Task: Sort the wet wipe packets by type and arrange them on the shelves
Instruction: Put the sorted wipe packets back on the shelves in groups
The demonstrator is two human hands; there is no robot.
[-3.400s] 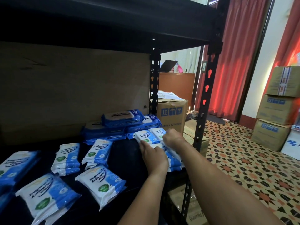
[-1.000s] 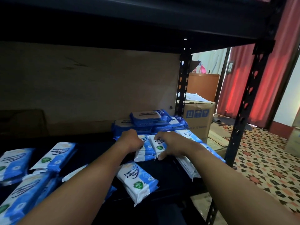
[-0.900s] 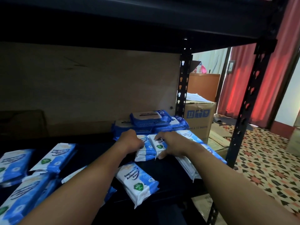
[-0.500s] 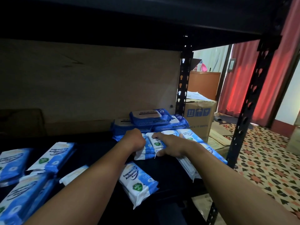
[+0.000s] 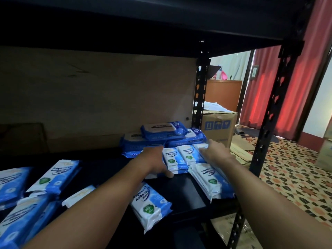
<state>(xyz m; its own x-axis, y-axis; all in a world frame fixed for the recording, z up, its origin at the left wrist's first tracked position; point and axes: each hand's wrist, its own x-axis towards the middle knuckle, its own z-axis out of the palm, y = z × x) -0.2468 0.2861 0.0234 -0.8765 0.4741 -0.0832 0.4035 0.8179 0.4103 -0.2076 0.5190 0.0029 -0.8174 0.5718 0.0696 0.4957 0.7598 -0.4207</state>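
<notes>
On the black shelf, a row of upright white-and-blue antibacterial wipe packets stands in front of a pile of dark blue packets at the back right. My left hand holds the row's left end, thumb curled at its front edge. My right hand lies with straight fingers on the row's right end. Another white-and-blue stack lies under my right forearm. One loose packet lies near the shelf's front edge.
Several more white-and-blue packets lie scattered on the shelf's left side. A black upright post marks the right front corner. Behind the rack stands a cardboard box. The upper shelf hangs low overhead.
My right hand has moved right and further back, from the middle of the row to its right end, fingers now straight. My left hand stays at the row's left end.
</notes>
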